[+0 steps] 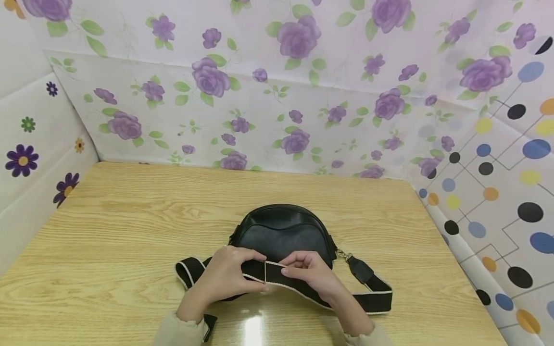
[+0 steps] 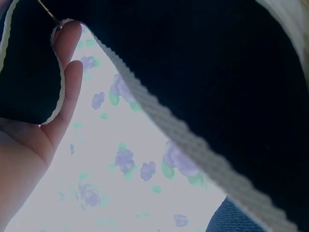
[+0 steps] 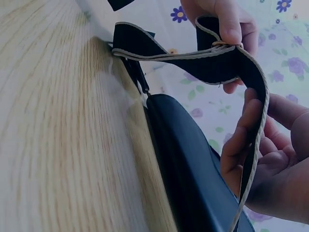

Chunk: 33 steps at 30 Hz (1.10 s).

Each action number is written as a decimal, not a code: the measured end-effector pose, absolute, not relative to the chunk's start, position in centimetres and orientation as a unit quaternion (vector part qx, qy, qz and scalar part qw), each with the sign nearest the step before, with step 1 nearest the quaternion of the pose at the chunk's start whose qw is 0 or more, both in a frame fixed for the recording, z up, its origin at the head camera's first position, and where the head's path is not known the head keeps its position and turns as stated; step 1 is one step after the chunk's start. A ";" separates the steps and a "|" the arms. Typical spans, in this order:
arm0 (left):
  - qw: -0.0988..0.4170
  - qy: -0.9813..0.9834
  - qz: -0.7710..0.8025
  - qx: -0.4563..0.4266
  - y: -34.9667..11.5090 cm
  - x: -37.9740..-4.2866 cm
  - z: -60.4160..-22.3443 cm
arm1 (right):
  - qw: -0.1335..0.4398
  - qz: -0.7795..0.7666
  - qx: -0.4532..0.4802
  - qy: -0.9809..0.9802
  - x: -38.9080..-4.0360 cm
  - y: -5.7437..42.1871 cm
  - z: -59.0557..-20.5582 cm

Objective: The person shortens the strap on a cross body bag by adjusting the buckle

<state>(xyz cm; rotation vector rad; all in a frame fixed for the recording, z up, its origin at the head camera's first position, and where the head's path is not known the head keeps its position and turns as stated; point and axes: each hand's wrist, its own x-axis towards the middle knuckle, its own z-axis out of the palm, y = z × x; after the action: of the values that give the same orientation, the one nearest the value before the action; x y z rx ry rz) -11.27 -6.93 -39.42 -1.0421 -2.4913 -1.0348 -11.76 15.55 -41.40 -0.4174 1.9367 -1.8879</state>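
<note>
A black half-moon shoulder bag lies on the table behind both hands. Its wide black strap, edged in white, is raised in front of the bag. My left hand holds the strap at a thin gold slider buckle, thumb below and fingertips above. Just right of the buckle, my right hand pinches the strap between thumb and fingers. In the right wrist view, the fingers of the right hand lie on both sides of the band. The left wrist view has the left hand behind the strap.
A gold clasp joins the strap's leather tab to the bag's right end. Strap loops rest on the wooden table at both sides. Floral sheeting stands behind, and dotted sheeting at the right.
</note>
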 end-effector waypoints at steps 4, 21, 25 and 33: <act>0.127 -0.852 -0.357 -0.361 -6.9 -11.3 -39.4 | 0.185 -0.694 -0.153 0.678 -11.7 15.2 -41.6; 0.136 -0.848 -0.354 -0.370 -6.9 -11.2 -39.4 | 0.167 -0.727 -0.146 0.650 -11.6 13.9 -42.0; 0.132 -0.850 -0.349 -0.370 -6.6 -11.1 -39.3 | 0.169 -0.729 -0.147 0.647 -11.6 13.7 -42.0; 0.118 -0.856 -0.342 -0.370 -6.0 -10.9 -39.1 | 0.176 -0.731 -0.153 0.642 -11.4 13.1 -41.9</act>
<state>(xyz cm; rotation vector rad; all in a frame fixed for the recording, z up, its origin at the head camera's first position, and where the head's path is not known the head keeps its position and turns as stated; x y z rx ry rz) -10.90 -5.96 -39.09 -1.0812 -2.5043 -1.0003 -11.42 13.14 -41.91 -0.4328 1.8174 -2.0693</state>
